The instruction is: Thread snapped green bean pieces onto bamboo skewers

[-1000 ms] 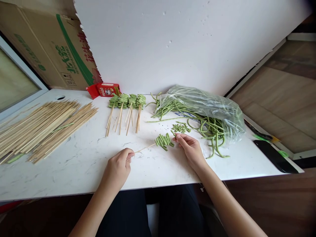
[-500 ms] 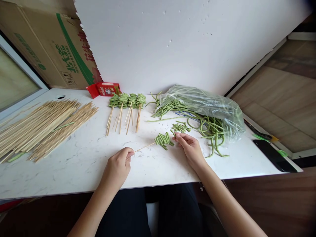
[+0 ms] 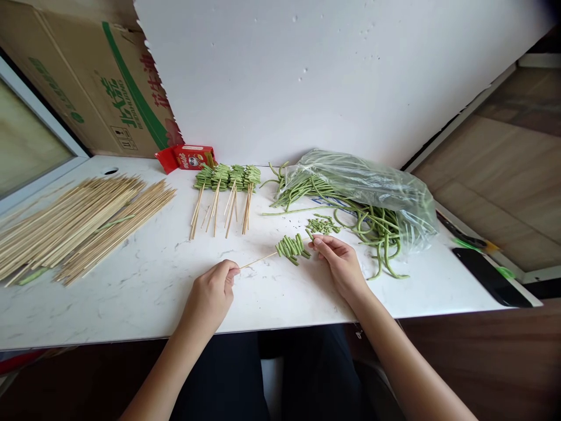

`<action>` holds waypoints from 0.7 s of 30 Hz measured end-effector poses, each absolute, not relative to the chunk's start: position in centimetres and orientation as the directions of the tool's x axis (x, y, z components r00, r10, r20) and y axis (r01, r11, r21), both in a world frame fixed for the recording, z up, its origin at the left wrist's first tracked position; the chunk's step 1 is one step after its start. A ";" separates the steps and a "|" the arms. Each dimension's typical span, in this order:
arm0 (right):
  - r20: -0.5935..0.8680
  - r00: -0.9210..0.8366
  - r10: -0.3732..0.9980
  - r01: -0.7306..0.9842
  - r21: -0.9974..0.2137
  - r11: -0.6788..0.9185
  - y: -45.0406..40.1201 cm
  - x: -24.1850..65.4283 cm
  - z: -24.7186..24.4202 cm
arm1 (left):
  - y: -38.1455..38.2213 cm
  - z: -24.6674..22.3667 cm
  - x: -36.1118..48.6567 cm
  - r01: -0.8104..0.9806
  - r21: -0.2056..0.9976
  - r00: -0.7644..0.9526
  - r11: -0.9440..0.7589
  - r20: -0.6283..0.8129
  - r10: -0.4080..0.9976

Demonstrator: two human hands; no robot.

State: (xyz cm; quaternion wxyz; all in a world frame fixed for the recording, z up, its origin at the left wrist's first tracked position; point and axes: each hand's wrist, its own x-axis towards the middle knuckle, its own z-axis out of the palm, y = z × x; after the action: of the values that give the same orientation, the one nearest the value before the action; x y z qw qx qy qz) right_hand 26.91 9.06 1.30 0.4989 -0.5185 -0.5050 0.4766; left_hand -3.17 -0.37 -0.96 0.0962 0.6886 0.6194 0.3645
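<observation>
My left hand [image 3: 215,287] pinches the bare end of a thin bamboo skewer [image 3: 258,261], which slants up to the right above the white table. Several short pieces of green bean [image 3: 290,248] sit side by side across the skewer's far part. At that far end my right hand [image 3: 336,257] is closed, holding a cut green bean piece [image 3: 309,234] between thumb and fingers. Just beyond my right hand lies a small pile of cut bean pieces [image 3: 323,224]. The skewer's tip is hard to make out beside the fingers.
Finished bean skewers [image 3: 228,178] lie in bunches at the back, near a red box [image 3: 195,158]. Loose bamboo skewers [image 3: 87,216] cover the left side. A plastic bag [image 3: 363,181] spills long green beans [image 3: 381,228] on the right, near a black phone-like object [image 3: 488,278].
The view has shifted very slightly. Both hands keep their holds on the skewer and the bean piece, with almost no movement.
</observation>
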 end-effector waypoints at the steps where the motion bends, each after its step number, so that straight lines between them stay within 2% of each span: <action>1: 0.009 0.035 0.999 0.042 -0.999 0.008 9.0 26.9 1.3 | -0.4 -0.9 -3.2 0.783 0.584 -0.032 -0.216 0.384 0.923; 21: 0.030 0.015 0.999 0.007 -1.000 0.030 9.1 27.3 1.1 | -0.4 -0.7 -3.1 0.786 0.574 -0.021 -0.230 0.396 0.918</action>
State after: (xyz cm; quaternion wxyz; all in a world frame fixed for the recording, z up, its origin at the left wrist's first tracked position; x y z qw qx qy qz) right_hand 27.25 9.11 1.07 0.5098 -0.4978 -0.5052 0.4869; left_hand -3.13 -0.37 -0.73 0.0906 0.6938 0.6140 0.3653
